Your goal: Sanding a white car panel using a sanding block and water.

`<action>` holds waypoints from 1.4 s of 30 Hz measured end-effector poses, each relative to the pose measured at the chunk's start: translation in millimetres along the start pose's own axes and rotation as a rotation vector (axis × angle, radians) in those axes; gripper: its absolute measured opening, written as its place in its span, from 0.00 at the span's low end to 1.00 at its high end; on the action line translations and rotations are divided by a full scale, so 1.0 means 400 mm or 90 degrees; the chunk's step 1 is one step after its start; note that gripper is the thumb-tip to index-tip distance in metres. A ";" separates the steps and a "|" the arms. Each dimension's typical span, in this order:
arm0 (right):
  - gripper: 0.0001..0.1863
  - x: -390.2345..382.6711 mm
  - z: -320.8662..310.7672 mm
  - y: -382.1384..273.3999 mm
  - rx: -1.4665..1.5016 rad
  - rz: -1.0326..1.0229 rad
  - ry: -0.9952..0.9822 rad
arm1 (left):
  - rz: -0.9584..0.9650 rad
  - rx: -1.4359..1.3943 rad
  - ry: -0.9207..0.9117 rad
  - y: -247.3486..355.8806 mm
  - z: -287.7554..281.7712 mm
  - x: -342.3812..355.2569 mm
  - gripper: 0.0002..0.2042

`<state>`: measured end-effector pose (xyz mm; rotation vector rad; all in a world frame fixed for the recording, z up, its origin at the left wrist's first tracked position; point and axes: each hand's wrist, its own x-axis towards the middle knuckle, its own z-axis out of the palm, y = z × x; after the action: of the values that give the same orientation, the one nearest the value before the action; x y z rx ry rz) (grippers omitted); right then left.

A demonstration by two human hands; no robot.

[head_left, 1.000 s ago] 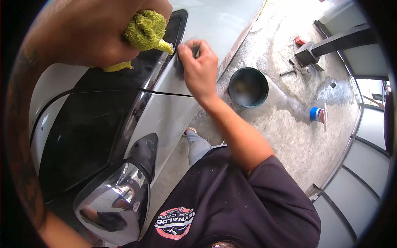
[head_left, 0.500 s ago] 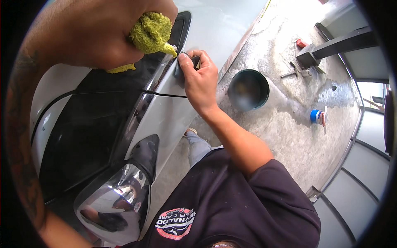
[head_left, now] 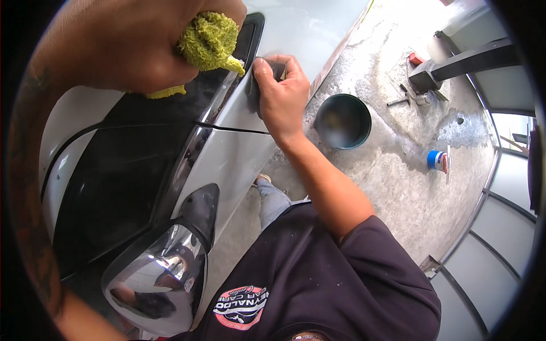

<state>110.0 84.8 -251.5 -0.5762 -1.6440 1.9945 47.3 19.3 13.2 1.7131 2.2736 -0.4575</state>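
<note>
My left hand (head_left: 131, 51) is closed round a bunched yellow-green microfiber cloth (head_left: 209, 41), above the dark car window (head_left: 122, 170). One tip of the cloth hangs by the chrome trim strip (head_left: 227, 94) along the window's edge. My right hand (head_left: 284, 96) pinches a dark, thin folded sheet (head_left: 254, 94), perhaps sandpaper, against the silver-white car panel (head_left: 242, 116) just beside that trim. The thumb lies on top, and the fingers hide part of the sheet.
A chrome side mirror (head_left: 162, 278) juts out at the lower left. Right of the car, a dark green bucket (head_left: 342, 122) stands on the wet concrete floor (head_left: 392, 187). Farther right are a blue-and-white container (head_left: 437, 160), a black post (head_left: 472, 59) and tools (head_left: 406, 96).
My right hand has slid the dark sheet a little to the right across the panel, away from the trim. The left hand and cloth have hardly moved.
</note>
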 end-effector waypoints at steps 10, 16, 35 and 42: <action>0.13 0.025 0.016 -0.010 -0.011 -0.023 0.013 | 0.031 0.037 -0.023 0.011 -0.009 0.002 0.06; 0.12 0.011 0.011 0.020 -0.057 -0.054 -0.011 | 0.000 -0.007 -0.035 -0.010 0.003 -0.002 0.06; 0.15 0.127 -0.008 -0.007 0.007 -0.158 -0.024 | -0.001 -0.033 -0.044 -0.013 0.000 0.005 0.07; 0.16 0.134 -0.028 0.002 -0.091 -0.177 -0.071 | 0.019 0.002 -0.024 -0.004 -0.004 0.007 0.07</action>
<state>74.5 126.1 -255.2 -0.2706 -1.8340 1.7452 45.0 22.1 13.6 1.7234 2.2189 -0.4825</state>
